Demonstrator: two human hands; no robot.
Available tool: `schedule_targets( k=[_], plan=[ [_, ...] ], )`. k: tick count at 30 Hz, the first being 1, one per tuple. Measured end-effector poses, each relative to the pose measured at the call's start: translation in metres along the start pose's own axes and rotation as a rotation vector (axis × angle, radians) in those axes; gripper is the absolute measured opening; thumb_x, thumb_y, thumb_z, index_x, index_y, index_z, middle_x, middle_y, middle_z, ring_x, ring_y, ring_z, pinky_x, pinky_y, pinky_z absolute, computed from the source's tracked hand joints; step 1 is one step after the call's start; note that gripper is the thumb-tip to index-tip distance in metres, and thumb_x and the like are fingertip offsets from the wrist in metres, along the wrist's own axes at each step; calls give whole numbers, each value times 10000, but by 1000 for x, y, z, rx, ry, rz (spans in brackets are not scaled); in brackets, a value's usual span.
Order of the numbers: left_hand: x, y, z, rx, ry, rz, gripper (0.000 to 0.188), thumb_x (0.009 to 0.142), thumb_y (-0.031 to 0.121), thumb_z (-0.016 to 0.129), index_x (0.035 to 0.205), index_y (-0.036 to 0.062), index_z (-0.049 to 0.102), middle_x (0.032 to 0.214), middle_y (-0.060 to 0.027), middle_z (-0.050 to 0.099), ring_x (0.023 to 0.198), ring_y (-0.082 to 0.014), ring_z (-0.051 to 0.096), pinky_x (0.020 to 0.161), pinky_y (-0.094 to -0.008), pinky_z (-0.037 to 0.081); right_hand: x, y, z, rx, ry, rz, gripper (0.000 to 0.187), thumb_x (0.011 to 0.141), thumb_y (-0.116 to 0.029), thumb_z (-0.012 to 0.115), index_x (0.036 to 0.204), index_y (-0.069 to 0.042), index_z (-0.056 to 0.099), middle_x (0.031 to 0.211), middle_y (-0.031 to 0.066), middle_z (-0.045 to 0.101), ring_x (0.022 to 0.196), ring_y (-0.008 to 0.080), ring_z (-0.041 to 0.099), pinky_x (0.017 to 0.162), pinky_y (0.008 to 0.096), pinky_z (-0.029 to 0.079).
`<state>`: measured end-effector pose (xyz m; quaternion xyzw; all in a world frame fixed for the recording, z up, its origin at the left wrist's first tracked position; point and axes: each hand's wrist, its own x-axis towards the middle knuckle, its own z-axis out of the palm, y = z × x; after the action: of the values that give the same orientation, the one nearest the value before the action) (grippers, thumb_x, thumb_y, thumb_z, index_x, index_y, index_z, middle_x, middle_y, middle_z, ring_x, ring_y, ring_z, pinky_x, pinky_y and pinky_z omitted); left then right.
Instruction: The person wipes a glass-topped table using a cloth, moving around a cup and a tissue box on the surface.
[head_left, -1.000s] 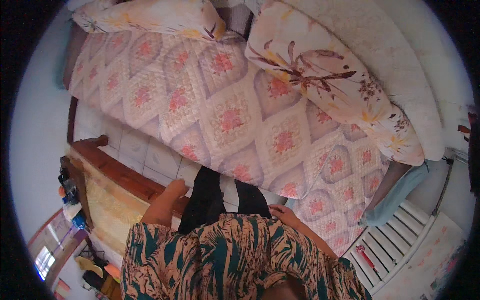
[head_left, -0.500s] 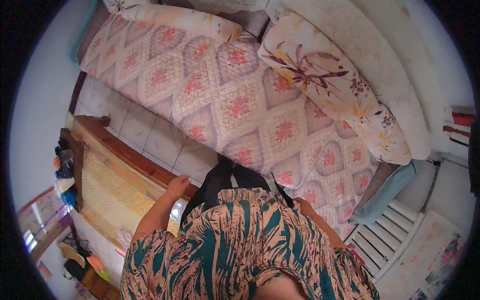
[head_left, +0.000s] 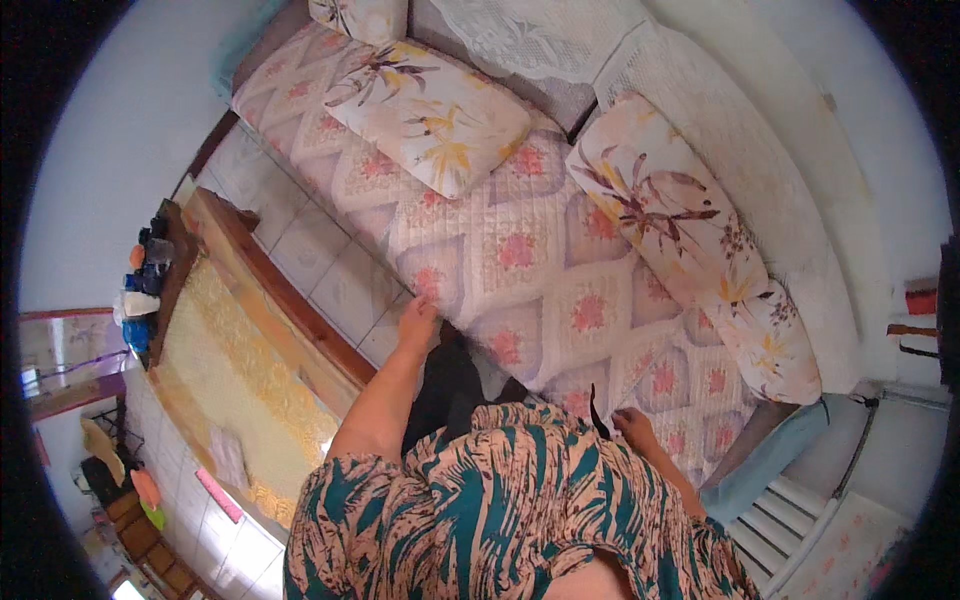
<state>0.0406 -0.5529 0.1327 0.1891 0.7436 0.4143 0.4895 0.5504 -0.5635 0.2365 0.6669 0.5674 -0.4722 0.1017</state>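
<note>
Along the front edge of the sofa (head_left: 590, 318): left hand (head_left: 418, 325) loosely extended, empty; right hand (head_left: 636, 430) beside black strap (head_left: 597, 412), grip cannot be told.
Right cushions (head_left: 672, 205): leaning on backrest (head_left: 782, 205), apparently settled.
Middle cushion (head_left: 450, 118): flat on seat (head_left: 518, 248), not yet upright.

Head view: left unit of side-by-side fisheye pair, head-worn; picture upright, unmirrored. Looks steeply down and forward over wearer's patterned shirt (head_left: 480, 490), nearest lens, filling lower middle. Left hand (head_left: 418, 318) farther off, just left of frame centre; right hand (head_left: 634, 427) lower, right of centre. Quilt-covered sofa (head_left: 520, 250) beyond, seen from above, oblique in frame. Field wide: wall (head_left: 90, 230) reaches rim, straight edges bowed, corners black.
</note>
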Motion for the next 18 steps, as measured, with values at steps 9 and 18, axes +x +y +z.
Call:
schedule_targets(
  k=[9,18],
  plan=[
    [148,113,16,-258,151,-18,622,834,247,639,1335,-48,419,1087,-98,605,1004,-165,561,902,-292,439,-33,48,44,165,-23,73,363,900,-330,591,1017,11,633,954,142,670,874,239,648,817,371,492],
    [309,117,25,-461,111,-266,647,784,312,706,1282,12,422,1172,-133,558,1093,-263,519,898,-417,426,-28,-65,110,344,-139,419,367,917,-324,601,1085,2,611,968,96,681,855,175,651,790,318,490]
  ],
)
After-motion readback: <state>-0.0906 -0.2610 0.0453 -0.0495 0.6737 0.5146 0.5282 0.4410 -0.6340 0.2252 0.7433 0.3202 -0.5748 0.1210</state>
